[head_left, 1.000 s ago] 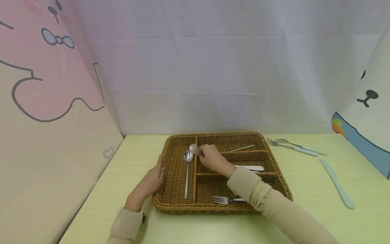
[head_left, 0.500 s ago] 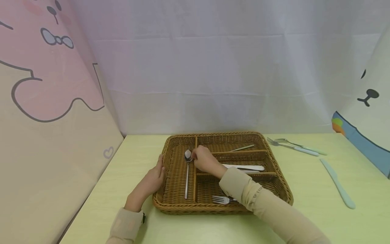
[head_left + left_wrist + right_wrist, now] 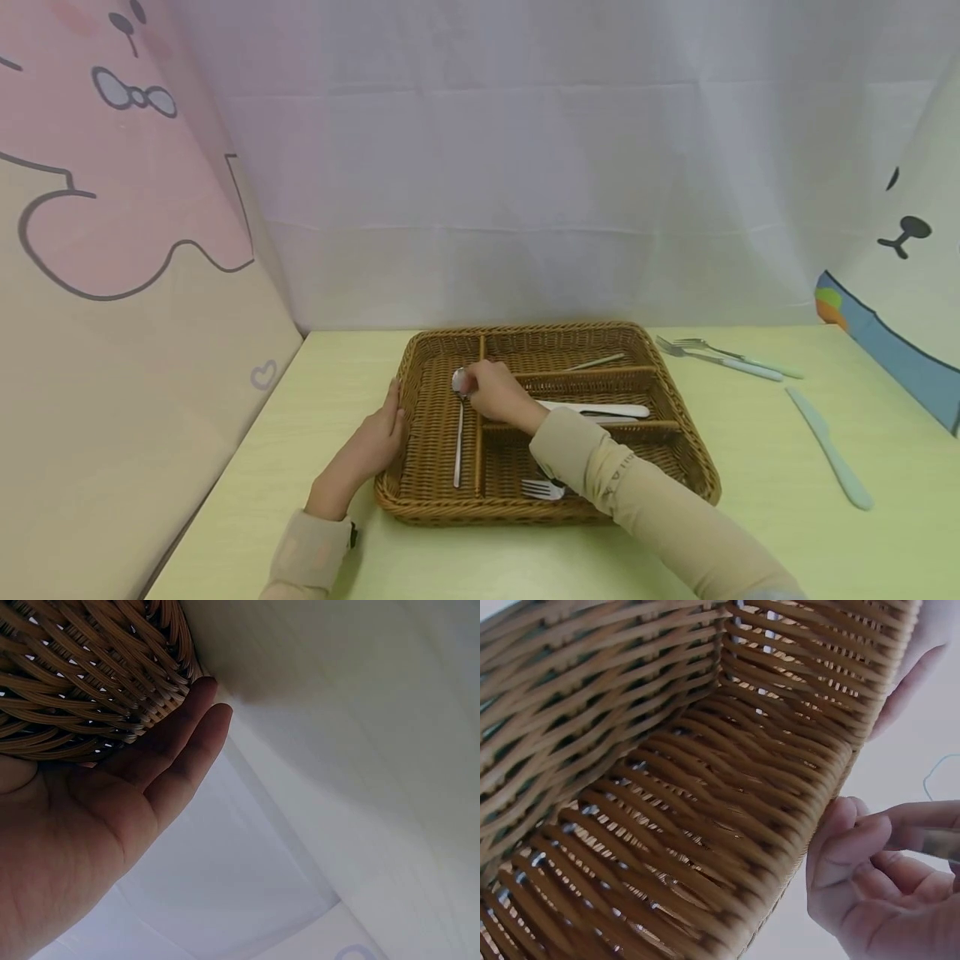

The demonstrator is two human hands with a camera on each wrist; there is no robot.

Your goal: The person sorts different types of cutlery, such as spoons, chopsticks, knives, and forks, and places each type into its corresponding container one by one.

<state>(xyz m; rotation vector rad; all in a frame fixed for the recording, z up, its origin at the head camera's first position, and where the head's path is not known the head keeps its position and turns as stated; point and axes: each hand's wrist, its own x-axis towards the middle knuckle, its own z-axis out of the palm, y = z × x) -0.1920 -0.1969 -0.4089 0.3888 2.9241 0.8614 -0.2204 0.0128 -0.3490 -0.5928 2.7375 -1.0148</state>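
Note:
A brown wicker cutlery tray (image 3: 427, 510) with several compartments stands on the table. My left hand (image 3: 375, 442) rests against its left side; in the left wrist view the fingers (image 3: 196, 742) lie fairly straight along the outer weave. Over the long left compartment, my right hand (image 3: 498, 392) pinches a spoon, which it mostly hides. Curled fingers around a narrow strip show in the right wrist view. Below the fingertips, a silver spoon (image 3: 459, 442) lies lengthwise in that compartment. White-handled cutlery (image 3: 600, 410) lies in the middle compartment, and a fork (image 3: 542, 489) in the front one.
A thin pale green handle (image 3: 597, 362) lies in the back right compartment. Right of the tray, two forks (image 3: 738, 364) lie crossed on the table. A pale green knife (image 3: 828, 446) lies nearer the front. Cloth walls (image 3: 525, 208) enclose the table's back and sides.
My right hand has moved left and slightly down with the spoon, from the divider to over the left compartment's spoon. The left hand stays at the tray's side.

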